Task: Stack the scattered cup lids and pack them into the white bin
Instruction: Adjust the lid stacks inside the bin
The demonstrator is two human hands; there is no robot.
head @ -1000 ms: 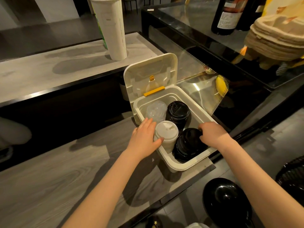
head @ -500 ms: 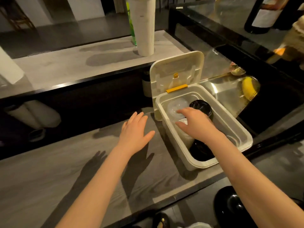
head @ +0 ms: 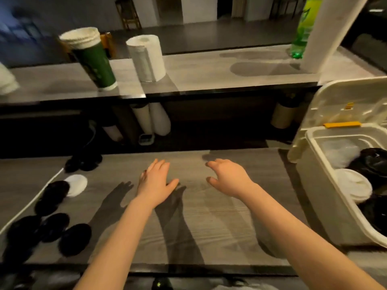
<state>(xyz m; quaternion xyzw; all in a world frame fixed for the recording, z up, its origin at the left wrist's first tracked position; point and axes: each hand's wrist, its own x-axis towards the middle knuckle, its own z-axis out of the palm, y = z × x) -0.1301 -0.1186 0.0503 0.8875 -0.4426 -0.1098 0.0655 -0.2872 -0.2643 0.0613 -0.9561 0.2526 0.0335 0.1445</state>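
The white bin stands at the right edge of the wooden counter, its hinged lid propped open. Inside it are a white lid stack, a clear lid stack and black lid stacks. Several loose black lids and one white lid lie scattered at the counter's left. My left hand and my right hand hover over the middle of the counter, both empty with fingers spread.
On the raised back shelf stand a green stack of paper cups, a paper towel roll, a green bottle and a tall white sleeve of cups. White rolls sit in the dark gap below the shelf.
Both hands have left the bin and moved left over the bare counter. The view has swung left, so the scattered lids now show and the bin sits at the right edge.
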